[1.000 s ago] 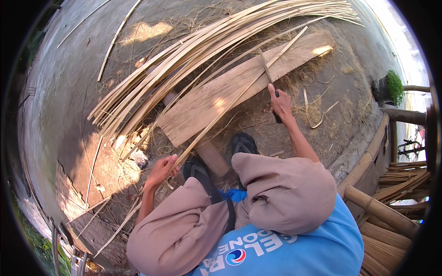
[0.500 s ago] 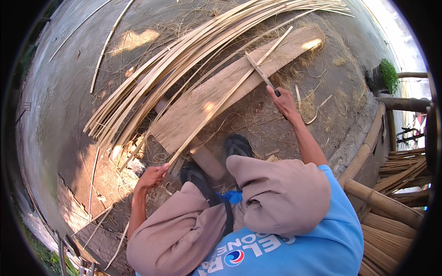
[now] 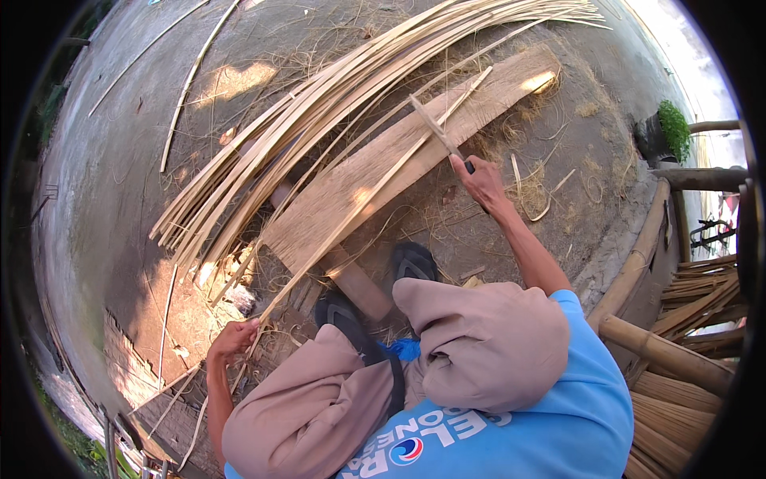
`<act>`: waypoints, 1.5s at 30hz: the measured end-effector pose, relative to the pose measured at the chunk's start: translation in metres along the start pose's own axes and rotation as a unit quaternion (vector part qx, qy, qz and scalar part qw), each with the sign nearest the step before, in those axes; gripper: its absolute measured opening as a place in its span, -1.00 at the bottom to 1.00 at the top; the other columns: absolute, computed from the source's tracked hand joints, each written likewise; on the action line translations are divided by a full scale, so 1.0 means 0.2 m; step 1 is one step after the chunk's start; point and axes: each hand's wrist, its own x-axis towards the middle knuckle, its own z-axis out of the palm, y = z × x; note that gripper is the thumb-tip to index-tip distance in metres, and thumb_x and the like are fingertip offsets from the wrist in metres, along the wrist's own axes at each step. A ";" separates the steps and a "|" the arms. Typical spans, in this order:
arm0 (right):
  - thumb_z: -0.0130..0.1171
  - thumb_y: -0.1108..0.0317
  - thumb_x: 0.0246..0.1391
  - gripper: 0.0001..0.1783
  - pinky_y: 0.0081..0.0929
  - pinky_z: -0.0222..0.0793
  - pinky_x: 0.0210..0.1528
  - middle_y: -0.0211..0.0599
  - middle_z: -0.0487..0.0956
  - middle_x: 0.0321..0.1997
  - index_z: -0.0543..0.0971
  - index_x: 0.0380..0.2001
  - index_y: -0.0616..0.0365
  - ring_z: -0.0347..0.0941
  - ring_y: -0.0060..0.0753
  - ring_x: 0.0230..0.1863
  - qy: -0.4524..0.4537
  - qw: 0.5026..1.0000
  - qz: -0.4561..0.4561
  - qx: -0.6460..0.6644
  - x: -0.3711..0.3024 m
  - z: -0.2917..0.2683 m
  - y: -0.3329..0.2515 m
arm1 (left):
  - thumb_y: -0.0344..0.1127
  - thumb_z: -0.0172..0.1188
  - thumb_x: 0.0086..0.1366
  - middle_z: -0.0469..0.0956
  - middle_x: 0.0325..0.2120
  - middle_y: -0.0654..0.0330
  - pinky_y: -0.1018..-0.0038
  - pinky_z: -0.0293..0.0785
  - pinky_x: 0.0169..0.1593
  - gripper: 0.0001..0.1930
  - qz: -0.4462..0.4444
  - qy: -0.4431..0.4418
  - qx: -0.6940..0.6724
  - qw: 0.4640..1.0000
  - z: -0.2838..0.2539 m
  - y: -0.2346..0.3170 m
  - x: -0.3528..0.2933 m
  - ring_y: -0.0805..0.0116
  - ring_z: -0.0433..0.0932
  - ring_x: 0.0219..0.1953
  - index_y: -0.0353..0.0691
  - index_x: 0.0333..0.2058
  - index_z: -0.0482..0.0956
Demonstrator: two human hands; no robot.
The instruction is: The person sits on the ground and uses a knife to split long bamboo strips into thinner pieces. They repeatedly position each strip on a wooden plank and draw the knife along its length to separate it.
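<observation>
A long, thin bamboo strip lies slantwise over a wooden plank. Near my left knee, my left hand pinches its near end between closed fingers. My right hand is wrapped around the dark handle of a knife, whose blade crosses the strip toward the plank's far part. Whether the edge bites into the strip or only rests on it, I cannot tell. The strip's far end sticks out a little beyond the blade.
A large bundle of bamboo strips lies along the plank's far left side. Fine shavings litter the ground. Bamboo poles and stacked strips stand at the right, below a potted plant. My sandalled feet flank a wooden support.
My left hand has moved down and left, drawing the strip toward me. The strip's far end now sits closer to the blade. My right hand and the knife have shifted slightly left.
</observation>
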 end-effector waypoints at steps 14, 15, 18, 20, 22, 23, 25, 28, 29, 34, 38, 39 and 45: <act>0.08 -0.31 0.28 -0.20 -0.02 0.44 -0.29 0.08 0.48 -0.67 0.54 -0.55 0.38 0.62 0.05 -0.45 -0.005 0.996 0.051 0.066 0.12 -0.04 0.05 | 0.25 0.04 0.48 0.25 -0.75 0.42 0.50 0.10 -0.51 -0.33 0.125 0.076 0.091 0.985 0.15 -0.06 -0.04 0.58 0.19 -0.65 -0.26 -0.57 0.59; 0.10 -0.28 0.28 -0.22 -0.02 0.44 -0.32 0.08 0.47 -0.68 0.54 -0.54 0.38 0.59 0.04 -0.50 -0.042 0.994 0.024 0.097 -0.02 0.04 -0.12 | 0.24 -0.02 0.51 0.30 -0.77 0.29 0.40 0.20 -0.50 -0.32 0.123 0.112 0.126 0.978 0.27 0.01 0.02 0.46 0.26 -0.66 -0.27 -0.56 0.60; 0.13 -0.24 0.28 -0.30 0.02 0.46 -0.28 0.18 0.58 -0.52 0.57 -0.44 0.34 0.58 0.24 -0.39 -0.167 0.980 -0.091 0.061 -0.43 0.26 -0.41 | 0.22 -0.03 0.51 0.43 -0.72 0.02 0.20 0.32 -0.43 -0.34 0.180 0.255 0.272 0.911 0.61 0.29 0.14 0.09 0.44 -0.62 -0.27 -0.54 0.60; 0.14 -0.30 0.23 -0.32 0.09 0.48 -0.18 0.07 0.63 -0.36 0.56 -0.38 0.24 0.60 0.21 -0.23 -0.251 0.955 -0.155 0.013 -0.65 0.26 -0.61 | 0.21 0.00 0.49 0.44 -0.70 -0.06 0.12 0.34 -0.40 -0.34 0.219 0.306 0.269 0.886 0.74 0.36 0.22 -0.03 0.48 -0.58 -0.30 -0.55 0.58; 0.13 -0.34 0.21 -0.32 0.05 0.51 -0.21 0.02 0.64 -0.35 0.56 -0.35 0.20 0.61 0.18 -0.26 -0.244 0.948 -0.203 -0.015 -0.71 0.33 -0.61 | 0.22 0.01 0.48 0.45 -0.68 -0.09 0.10 0.35 -0.39 -0.35 0.248 0.369 0.259 0.857 0.79 0.34 0.27 -0.09 0.48 -0.57 -0.30 -0.53 0.59; 0.13 -0.35 0.20 -0.31 0.03 0.51 -0.24 -0.01 0.63 -0.35 0.56 -0.36 0.19 0.62 0.17 -0.27 -0.217 0.959 -0.182 -0.011 -0.62 0.33 -0.53 | 0.21 0.02 0.48 0.46 -0.67 -0.08 0.09 0.35 -0.39 -0.37 0.241 0.369 0.253 0.861 0.79 0.30 0.27 -0.08 0.48 -0.57 -0.29 -0.50 0.61; 0.24 -0.30 0.16 -0.36 -0.06 0.46 -0.38 -0.07 0.57 -0.43 0.53 -0.42 0.18 0.56 0.10 -0.42 -0.135 0.964 -0.220 -0.056 -0.45 0.25 -0.29 | 0.19 0.04 0.47 0.48 -0.66 -0.06 0.09 0.36 -0.39 -0.40 0.243 0.357 0.254 0.865 0.77 0.23 0.25 -0.07 0.50 -0.57 -0.27 -0.45 0.64; 0.19 -0.33 0.18 -0.33 -0.01 0.49 -0.36 -0.08 0.60 -0.44 0.54 -0.44 0.18 0.61 0.13 -0.38 -0.164 0.951 -0.247 -0.084 -0.38 0.20 -0.26 | 0.17 0.07 0.46 0.48 -0.67 -0.03 0.10 0.36 -0.41 -0.45 0.252 0.359 0.245 0.865 0.79 0.28 0.17 -0.04 0.50 -0.59 -0.22 -0.42 0.69; 0.19 -0.33 0.18 -0.34 -0.01 0.48 -0.38 -0.10 0.60 -0.44 0.54 -0.42 0.17 0.59 0.15 -0.42 -0.156 0.947 -0.272 -0.074 -0.38 0.20 -0.23 | 0.18 0.08 0.46 0.47 -0.68 -0.02 0.11 0.36 -0.42 -0.45 0.254 0.362 0.240 0.864 0.78 0.27 0.17 -0.03 0.50 -0.59 -0.22 -0.41 0.69; 0.16 -0.33 0.22 -0.26 -0.12 0.43 -0.45 -0.11 0.54 -0.67 0.54 -0.55 0.25 0.52 -0.15 -0.59 -0.053 0.996 -0.058 -0.048 0.00 -0.12 0.13 | 0.21 0.06 0.46 0.47 -0.71 -0.02 0.13 0.37 -0.44 -0.43 0.200 0.356 0.261 0.875 0.67 0.00 0.05 -0.03 0.50 -0.61 -0.21 -0.39 0.71; 0.13 -0.33 0.25 -0.25 -0.15 0.44 -0.44 -0.08 0.54 -0.67 0.53 -0.56 0.26 0.52 -0.13 -0.57 -0.064 0.997 -0.034 -0.013 -0.05 -0.10 -0.06 | 0.18 0.01 0.50 0.49 -0.69 -0.05 0.10 0.40 -0.42 -0.43 0.229 0.350 0.310 0.854 0.72 0.03 0.11 -0.13 0.53 -0.57 -0.20 -0.42 0.70; 0.13 -0.32 0.26 -0.25 -0.15 0.44 -0.44 -0.05 0.54 -0.66 0.53 -0.56 0.26 0.53 -0.09 -0.55 -0.106 0.992 -0.072 -0.012 -0.12 -0.02 -0.17 | 0.16 -0.01 0.51 0.49 -0.67 -0.09 0.05 0.39 -0.41 -0.42 0.243 0.360 0.314 0.844 0.73 0.06 0.13 -0.18 0.51 -0.56 -0.23 -0.44 0.68; 0.13 -0.30 0.26 -0.29 -0.08 0.50 -0.39 0.07 0.58 -0.56 0.51 -0.52 0.24 0.61 0.07 -0.44 -0.045 0.976 -0.206 -0.054 -0.19 0.16 0.05 | 0.09 0.02 0.49 0.59 -0.54 -0.11 0.01 0.44 -0.33 -0.51 0.181 0.309 0.356 0.863 0.58 -0.12 -0.03 -0.20 0.58 -0.42 -0.18 -0.41 0.69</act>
